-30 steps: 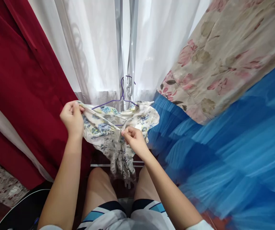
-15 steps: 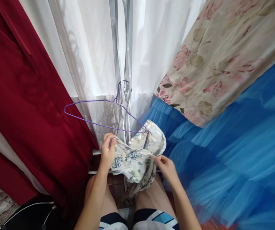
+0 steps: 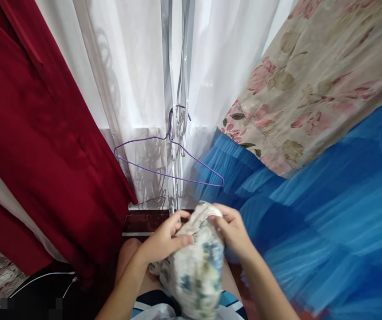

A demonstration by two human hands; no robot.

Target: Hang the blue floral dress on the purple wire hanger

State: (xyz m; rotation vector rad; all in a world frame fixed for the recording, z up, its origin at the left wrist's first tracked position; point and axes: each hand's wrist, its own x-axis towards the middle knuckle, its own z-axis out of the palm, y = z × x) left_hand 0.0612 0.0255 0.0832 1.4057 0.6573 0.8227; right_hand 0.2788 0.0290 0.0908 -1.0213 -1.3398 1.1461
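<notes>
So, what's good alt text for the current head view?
A person's right hand pinches a floral garment at the top; the left hand touches its side. Beyond, a bare hanger hangs before white cloth, red cloth left, blue cloth right.

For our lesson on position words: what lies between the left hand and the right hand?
Part of the floral garment lies between the left hand and right hand, in the head view.

Indoor space, either a home's dressing corner or a garment shop (which of these cannot be told), as indicated by a purple wire hanger (image 3: 169, 135) hooked on white metalwork (image 3: 171, 66) before white curtains (image 3: 137, 58), beside hanging red fabric (image 3: 47, 120), pink-flowered beige cloth (image 3: 314, 89) and tiered blue tulle (image 3: 311, 218).
</notes>
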